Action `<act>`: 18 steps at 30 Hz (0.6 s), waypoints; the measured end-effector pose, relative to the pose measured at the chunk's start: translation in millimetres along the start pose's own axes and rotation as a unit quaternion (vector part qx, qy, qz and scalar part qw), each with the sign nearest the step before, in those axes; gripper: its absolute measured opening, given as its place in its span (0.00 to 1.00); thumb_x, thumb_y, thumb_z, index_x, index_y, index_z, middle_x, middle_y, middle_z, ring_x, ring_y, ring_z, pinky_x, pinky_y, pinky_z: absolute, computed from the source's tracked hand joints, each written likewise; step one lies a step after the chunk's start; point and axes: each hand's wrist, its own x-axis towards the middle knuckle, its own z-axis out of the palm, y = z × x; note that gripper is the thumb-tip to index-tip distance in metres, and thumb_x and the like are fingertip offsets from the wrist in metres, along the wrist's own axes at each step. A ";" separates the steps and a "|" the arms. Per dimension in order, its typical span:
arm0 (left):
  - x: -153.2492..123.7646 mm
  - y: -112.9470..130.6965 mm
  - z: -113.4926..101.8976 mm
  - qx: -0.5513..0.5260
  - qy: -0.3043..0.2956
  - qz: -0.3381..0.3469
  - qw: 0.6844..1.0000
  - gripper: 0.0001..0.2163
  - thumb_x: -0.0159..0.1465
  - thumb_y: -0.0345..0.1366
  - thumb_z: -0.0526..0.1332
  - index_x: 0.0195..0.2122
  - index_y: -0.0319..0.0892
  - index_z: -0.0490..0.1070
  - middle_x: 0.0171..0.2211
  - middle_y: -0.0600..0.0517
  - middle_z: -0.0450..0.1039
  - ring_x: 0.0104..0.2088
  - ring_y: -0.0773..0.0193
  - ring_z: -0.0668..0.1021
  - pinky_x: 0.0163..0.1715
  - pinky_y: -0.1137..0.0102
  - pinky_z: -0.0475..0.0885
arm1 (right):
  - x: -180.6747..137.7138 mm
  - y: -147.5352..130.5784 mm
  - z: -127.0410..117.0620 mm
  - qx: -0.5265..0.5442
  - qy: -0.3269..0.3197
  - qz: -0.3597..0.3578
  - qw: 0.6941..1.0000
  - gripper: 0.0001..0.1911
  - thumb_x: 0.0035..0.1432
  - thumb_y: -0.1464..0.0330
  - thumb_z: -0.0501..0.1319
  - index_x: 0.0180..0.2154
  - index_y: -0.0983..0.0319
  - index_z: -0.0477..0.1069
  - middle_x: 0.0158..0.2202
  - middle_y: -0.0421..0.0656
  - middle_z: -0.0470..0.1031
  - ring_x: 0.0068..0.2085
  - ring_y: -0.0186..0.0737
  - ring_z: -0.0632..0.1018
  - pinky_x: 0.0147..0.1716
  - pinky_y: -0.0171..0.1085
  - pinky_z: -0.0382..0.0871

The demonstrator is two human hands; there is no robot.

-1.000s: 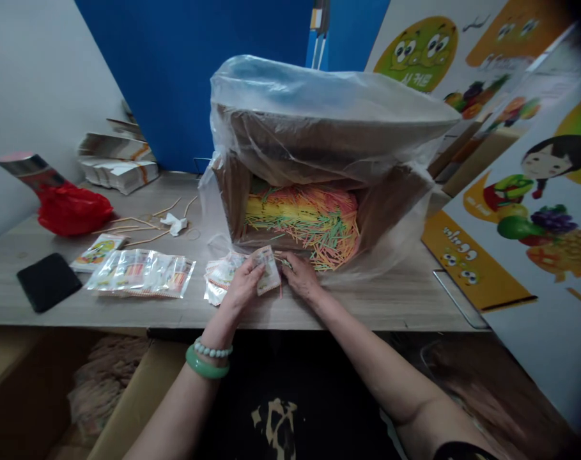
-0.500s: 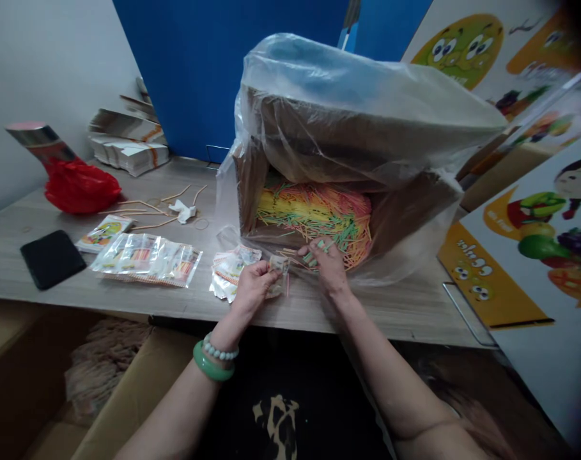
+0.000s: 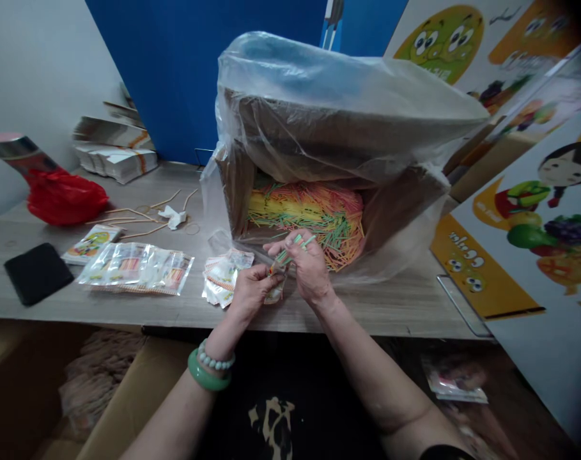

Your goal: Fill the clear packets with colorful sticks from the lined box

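Head view: left hand [image 3: 252,287] pinches what looks like a packet [image 3: 276,292], right hand [image 3: 310,271] holds sticks [image 3: 283,257]. Keep their tips even.

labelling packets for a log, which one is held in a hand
The packet gripped in the left hand, close to the green sticks in the right hand. The loose pile and the row of packets to its left lie unheld.

The sticks [image 3: 309,201] are reachable through the open-fronted carton [image 3: 294,128], between its 2 plastic-draped side walls [image 3: 400,207].
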 end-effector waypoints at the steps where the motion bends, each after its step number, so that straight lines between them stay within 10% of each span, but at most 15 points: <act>1: -0.3 0.7 -0.6 -0.008 -0.009 -0.008 1.000 0.16 0.43 0.44 0.73 0.20 0.38 0.70 0.17 0.57 0.66 0.18 0.71 0.66 0.20 0.74 0.61 | -0.7 1.3 -1.4 -0.009 0.002 0.004 1.000 0.13 0.59 0.58 0.63 0.34 0.56 0.60 0.25 0.37 0.77 0.37 0.43 0.82 0.43 0.44 0.74; 18: -1.2 -2.6 -2.1 0.061 0.006 0.032 0.998 0.19 0.45 0.48 0.72 0.17 0.39 0.67 0.15 0.58 0.60 0.18 0.73 0.62 0.18 0.75 0.55 | -5.3 -1.2 -7.7 -0.030 0.028 0.022 0.999 0.10 0.59 0.61 0.61 0.35 0.56 0.61 0.28 0.38 0.80 0.33 0.40 0.81 0.36 0.39 0.72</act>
